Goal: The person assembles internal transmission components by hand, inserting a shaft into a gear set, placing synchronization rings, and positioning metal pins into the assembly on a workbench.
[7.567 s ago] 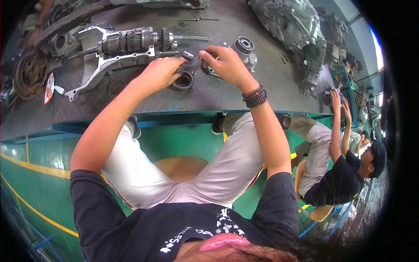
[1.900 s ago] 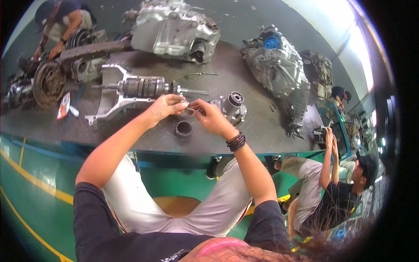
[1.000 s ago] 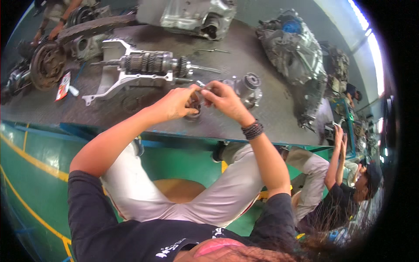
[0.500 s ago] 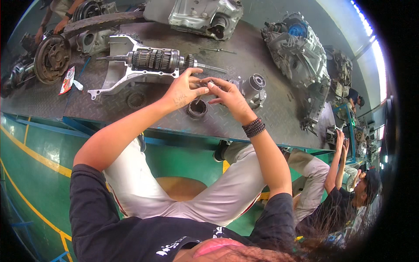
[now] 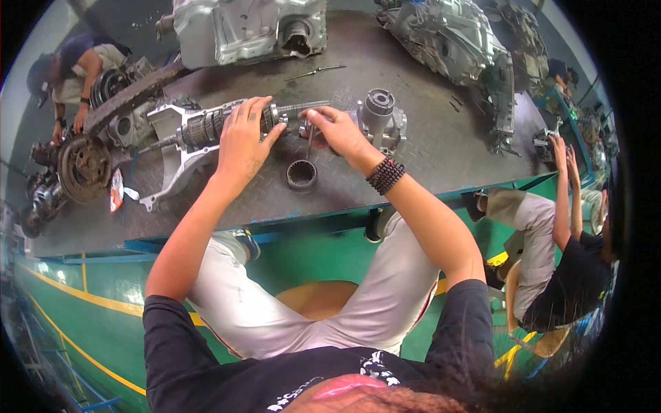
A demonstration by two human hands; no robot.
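Observation:
A geared transmission shaft (image 5: 206,125) lies across a pale metal bracket (image 5: 169,148) on the dark checker-plate bench. My left hand (image 5: 246,132) rests over the shaft's right end, fingers curled on it. My right hand (image 5: 334,129), a beaded bracelet at its wrist, pinches a small thin metal part at the shaft's splined tip (image 5: 306,107). A loose ring-shaped bearing race (image 5: 301,174) lies on the bench just below both hands. A small grey housing with a round hub (image 5: 379,117) stands right behind my right hand.
A large gearbox casing (image 5: 248,27) sits at the back, another casing (image 5: 447,41) at the back right. A clutch disc (image 5: 82,165) lies at the left. A person bends over parts at the far left (image 5: 76,76); another person sits at the right (image 5: 558,255). The bench's green front edge (image 5: 310,220) is near my knees.
My hands have moved up from over the loose ring to the shaft; the left hand now lies on the shaft's end and the right hand is at its tip. The view has shifted.

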